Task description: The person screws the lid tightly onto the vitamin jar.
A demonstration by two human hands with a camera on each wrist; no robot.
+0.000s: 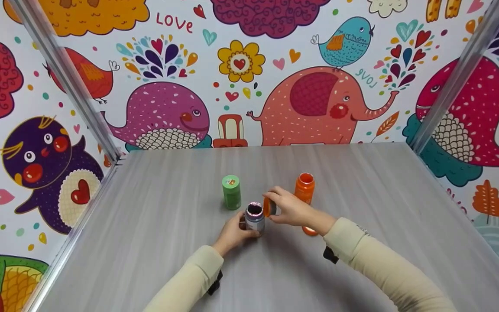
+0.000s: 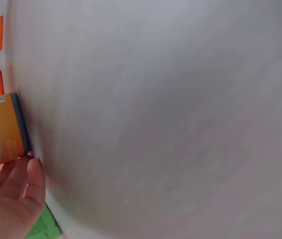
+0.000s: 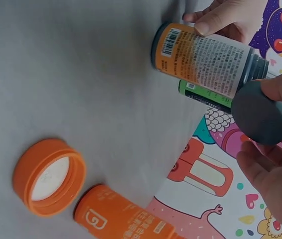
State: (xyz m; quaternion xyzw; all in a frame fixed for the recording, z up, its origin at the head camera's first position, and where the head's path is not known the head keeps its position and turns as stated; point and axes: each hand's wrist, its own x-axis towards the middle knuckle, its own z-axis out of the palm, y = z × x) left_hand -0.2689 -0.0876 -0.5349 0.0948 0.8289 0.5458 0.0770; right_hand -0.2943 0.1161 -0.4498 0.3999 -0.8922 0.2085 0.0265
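My left hand (image 1: 233, 230) grips a grey bottle (image 1: 255, 224) that stands on the table with its mouth uncovered and a glittery rim. An orange and white printed label (image 3: 201, 59) wraps its side. Close to that mouth, on the right, my right hand (image 1: 292, 208) holds a round screw cap (image 1: 268, 207) between thumb and fingers. Grey shows on the cap's face (image 3: 260, 113) in the right wrist view, orange on its other side in the head view. The left wrist view catches only part of my left hand (image 2: 14, 199) and the bottle's base.
Behind my left hand stands a green bottle (image 1: 232, 198) with its lid on. An uncapped orange bottle (image 1: 303, 191) is behind my right wrist. Its loose orange lid (image 3: 25, 179) lies on the grey table (image 1: 158, 216) with the white inside showing. A cartoon-printed wall (image 1: 232, 99) borders the back.
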